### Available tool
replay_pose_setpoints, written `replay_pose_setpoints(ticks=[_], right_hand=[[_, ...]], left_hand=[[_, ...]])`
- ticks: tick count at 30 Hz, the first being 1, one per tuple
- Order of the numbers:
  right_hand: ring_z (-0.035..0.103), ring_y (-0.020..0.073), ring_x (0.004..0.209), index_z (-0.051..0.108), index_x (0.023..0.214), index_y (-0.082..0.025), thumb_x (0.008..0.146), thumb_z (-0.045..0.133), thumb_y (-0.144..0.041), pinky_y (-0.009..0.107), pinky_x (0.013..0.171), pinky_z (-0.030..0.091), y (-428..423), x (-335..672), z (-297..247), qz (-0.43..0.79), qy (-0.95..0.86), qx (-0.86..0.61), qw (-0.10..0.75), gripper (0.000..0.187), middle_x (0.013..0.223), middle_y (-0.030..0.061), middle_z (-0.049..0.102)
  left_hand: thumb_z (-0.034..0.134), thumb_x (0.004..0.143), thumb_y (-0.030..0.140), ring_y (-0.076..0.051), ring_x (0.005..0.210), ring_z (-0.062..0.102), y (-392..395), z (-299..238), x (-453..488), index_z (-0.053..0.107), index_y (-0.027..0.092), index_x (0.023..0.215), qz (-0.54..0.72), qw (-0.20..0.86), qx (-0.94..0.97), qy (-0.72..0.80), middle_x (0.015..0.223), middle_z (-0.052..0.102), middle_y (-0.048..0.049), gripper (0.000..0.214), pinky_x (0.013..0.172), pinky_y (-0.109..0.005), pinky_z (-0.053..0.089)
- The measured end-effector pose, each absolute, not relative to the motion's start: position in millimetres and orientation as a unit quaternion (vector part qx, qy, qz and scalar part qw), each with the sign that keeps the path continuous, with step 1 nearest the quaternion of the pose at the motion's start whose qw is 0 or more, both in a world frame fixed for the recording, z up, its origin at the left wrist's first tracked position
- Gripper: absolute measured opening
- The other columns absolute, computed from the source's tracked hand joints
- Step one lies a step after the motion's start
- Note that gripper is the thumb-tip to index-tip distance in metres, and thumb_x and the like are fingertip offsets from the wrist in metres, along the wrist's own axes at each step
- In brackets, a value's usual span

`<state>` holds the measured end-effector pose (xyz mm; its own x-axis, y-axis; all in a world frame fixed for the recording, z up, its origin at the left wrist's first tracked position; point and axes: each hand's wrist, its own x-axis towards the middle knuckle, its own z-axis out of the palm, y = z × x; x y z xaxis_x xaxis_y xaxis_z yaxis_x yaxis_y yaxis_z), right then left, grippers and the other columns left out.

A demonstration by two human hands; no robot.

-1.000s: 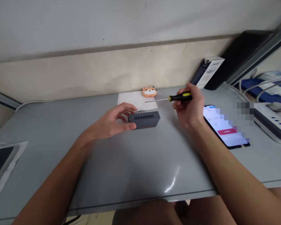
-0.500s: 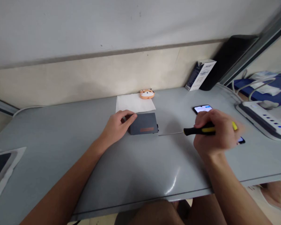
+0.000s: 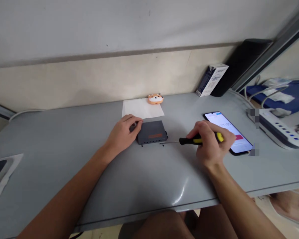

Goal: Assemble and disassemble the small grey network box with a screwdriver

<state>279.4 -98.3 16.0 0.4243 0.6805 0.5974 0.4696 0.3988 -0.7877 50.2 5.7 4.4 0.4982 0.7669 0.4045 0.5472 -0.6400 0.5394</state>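
Note:
A flat dark grey metal box (image 3: 151, 128) with orange print and a row of vent holes along its front lies on the grey table. My left hand (image 3: 124, 132) is closed on its left end, thumb at the back left corner. In my right hand (image 3: 211, 139) is a screwdriver (image 3: 189, 141) with a black and yellow handle. Its thin shaft points left, and the tip is close to the box's front right edge; whether they touch I cannot tell. Two small dark bits, perhaps screws or feet (image 3: 163, 145), show just in front of the box.
Behind the box, a white paper sheet (image 3: 139, 109) has an orange dog-faced case (image 3: 155, 98) at its corner. Right of my right hand lies a lit phone (image 3: 235, 146), then a white power strip (image 3: 279, 127). A carton (image 3: 211, 80) and black cylinder (image 3: 239, 66) stand by the wall.
My right hand has moved left with the screwdriver, bringing its tip to the box's front edge and uncovering more of the phone. The box's front edge with its vent holes now shows.

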Motion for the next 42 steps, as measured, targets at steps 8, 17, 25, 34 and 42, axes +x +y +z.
replay_pose_setpoints(ticks=[8, 17, 25, 34, 42], right_hand=[[0.057, 0.0075, 0.053, 0.069, 0.066, -0.019, 0.101, 0.056, -0.024, 0.023, 0.054, 0.042, -97.7, 255.7, 20.7, 0.155, -0.664, -0.454, 0.573, 0.037, 0.06, -0.0025, 0.067], [0.051, 0.0137, 0.05, 0.065, 0.049, -0.022, 0.091, 0.056, -0.022, 0.031, 0.052, 0.035, -93.4, 282.4, 13.3, 0.105, -0.483, -0.514, 0.701, 0.042, 0.05, -0.0003, 0.057], [0.046, 0.0133, 0.046, 0.059, 0.042, -0.024, 0.083, 0.055, -0.022, 0.031, 0.05, 0.032, -91.0, 285.7, 18.2, 0.094, -0.446, -0.56, 0.691, 0.041, 0.044, -0.0009, 0.052], [0.048, 0.0142, 0.051, 0.06, 0.044, -0.024, 0.083, 0.054, -0.025, 0.031, 0.052, 0.033, -89.6, 285.8, 17.7, 0.137, -0.439, -0.56, 0.689, 0.039, 0.049, 0.0003, 0.055], [0.043, 0.0132, 0.053, 0.056, 0.051, -0.022, 0.085, 0.059, -0.032, 0.029, 0.049, 0.03, -83.6, 290.4, 11.6, 0.207, -0.357, -0.545, 0.73, 0.035, 0.053, 0.0008, 0.05]], left_hand=[[0.052, 0.103, 0.019, -0.018, 0.09, 0.07, 6.9, 7.1, 48.4, 0.07, 0.021, 0.095, 0.36, 0.09, 0.86, 0.351, 0.095, 0.075, -0.004, 0.02, 0.084, -0.032, 0.057], [0.05, 0.101, 0.02, -0.02, 0.09, 0.069, 4.9, 11.9, 48.0, 0.068, 0.023, 0.09, 0.375, 0.06, 0.85, 0.365, 0.093, 0.076, -0.0038, 0.022, 0.085, -0.037, 0.056], [0.051, 0.101, 0.02, -0.019, 0.088, 0.069, -11.1, 20.6, 60.1, 0.069, 0.022, 0.089, 0.384, 0.133, 0.855, 0.323, 0.092, 0.075, -0.0042, 0.022, 0.084, -0.036, 0.056], [0.071, 0.096, 0.03, -0.023, 0.104, 0.068, -24.3, 22.8, 62.1, 0.074, 0.021, 0.112, 0.251, 0.117, 0.935, 0.219, 0.112, 0.071, -0.0079, 0.018, 0.096, -0.04, 0.054], [0.068, 0.101, 0.027, -0.02, 0.098, 0.069, -24.5, 10.1, 66.0, 0.077, 0.023, 0.104, 0.264, 0.135, 0.932, 0.21, 0.107, 0.072, -0.0067, 0.011, 0.093, -0.038, 0.056]])
